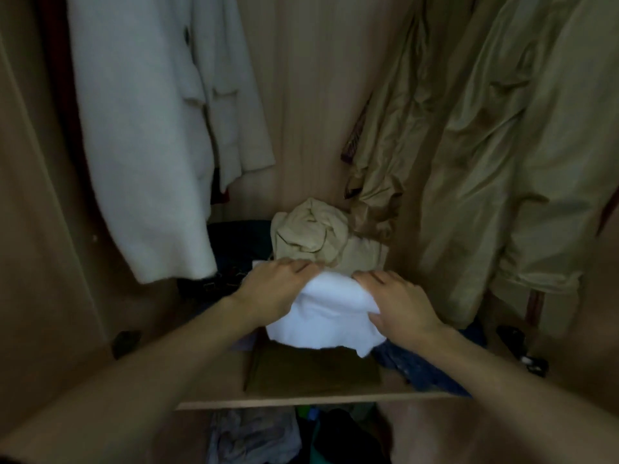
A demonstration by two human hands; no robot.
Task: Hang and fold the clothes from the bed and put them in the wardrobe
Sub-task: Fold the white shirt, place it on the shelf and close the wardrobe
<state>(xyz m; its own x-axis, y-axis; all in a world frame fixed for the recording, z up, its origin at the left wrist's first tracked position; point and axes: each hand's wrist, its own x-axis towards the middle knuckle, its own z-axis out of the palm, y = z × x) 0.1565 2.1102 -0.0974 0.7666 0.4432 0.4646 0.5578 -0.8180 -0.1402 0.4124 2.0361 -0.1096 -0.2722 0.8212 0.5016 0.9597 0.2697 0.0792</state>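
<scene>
I am looking into a dim wooden wardrobe (311, 95), down onto its shelf (301, 398), whose front edge runs across the near part of the view. A white coat (150, 145) hangs on the left and a tan coat (502, 162) hangs on the right, both reaching down towards the shelf. At the far side of the shelf sits a crumpled beige garment (311, 234). Just in front of it lies the folded white garment (330, 316), resting on top of an olive-brown folded piece (311, 370). A dark blue garment (425, 366) lies to the right of that stack, and dark clothes fill the left far corner.

My left hand (271, 289) lies on the left edge of the white garment with fingers laid flat along its far rim. My right hand (398, 303) rests on the right side, fingers spread over the top and the thumb tucked against the cloth's side. Below the shelf, more bundled clothes (254, 437) show in the lower compartment.
</scene>
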